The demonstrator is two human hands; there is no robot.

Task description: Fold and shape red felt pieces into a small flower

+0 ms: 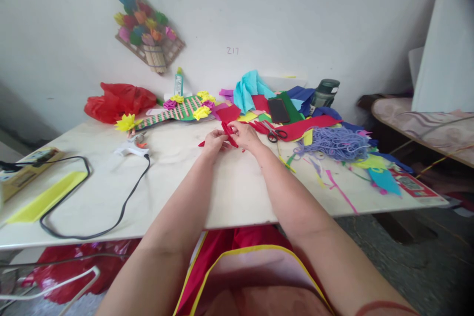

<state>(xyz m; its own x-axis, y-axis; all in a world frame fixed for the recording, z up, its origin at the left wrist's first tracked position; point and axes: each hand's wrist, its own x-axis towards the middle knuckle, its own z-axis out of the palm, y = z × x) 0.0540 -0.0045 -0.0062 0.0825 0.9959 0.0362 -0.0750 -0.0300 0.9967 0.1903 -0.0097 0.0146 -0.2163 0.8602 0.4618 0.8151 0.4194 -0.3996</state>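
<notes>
Both my hands meet over the middle of the white table point(166, 192). Between them is a folded piece of red crepe paper point(226, 130), with a pointed end sticking out to the left. My left hand point(215, 141) pinches its left side, and my right hand point(242, 134) pinches it from the right. To the right of my right hand lie black-handled scissors point(276, 134) on a long red paper strip point(311, 127). A guitar-shaped craft point(177, 112) with paper flowers lies beyond my left hand. A white glue gun point(133, 147) rests to the left.
A black cord point(124, 210) loops over the table's left side, near a power strip point(29, 168) and yellow paper point(48, 197). Purple yarn point(333, 143), a phone point(278, 110), coloured paper point(250, 90) and a dark bottle point(325, 93) occupy the right. A flower craft point(148, 34) hangs on the wall.
</notes>
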